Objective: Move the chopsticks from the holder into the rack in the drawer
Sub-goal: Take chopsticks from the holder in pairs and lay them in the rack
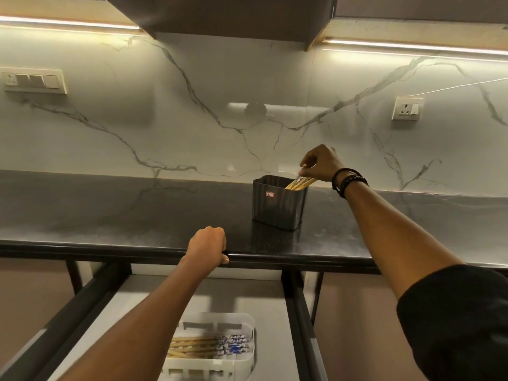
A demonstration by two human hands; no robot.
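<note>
A dark grey ribbed holder point(277, 204) stands on the black countertop. Wooden chopsticks point(298, 184) lean out of its right side. My right hand point(320, 162) reaches over the holder, fingers pinched on the upper ends of those chopsticks. My left hand point(209, 247) is closed over the counter's front edge. Below, the drawer is pulled out, and a white plastic rack point(242, 361) in it holds several chopsticks point(209, 346) lying flat, their blue-patterned ends to the right. My left forearm hides the rack's left part.
The black countertop point(110, 215) runs the full width, backed by a marble wall. Dark drawer rails point(302, 325) flank the open drawer. Wall sockets point(406, 108) sit right and left. Overhead cabinets point(233, 15) hang above.
</note>
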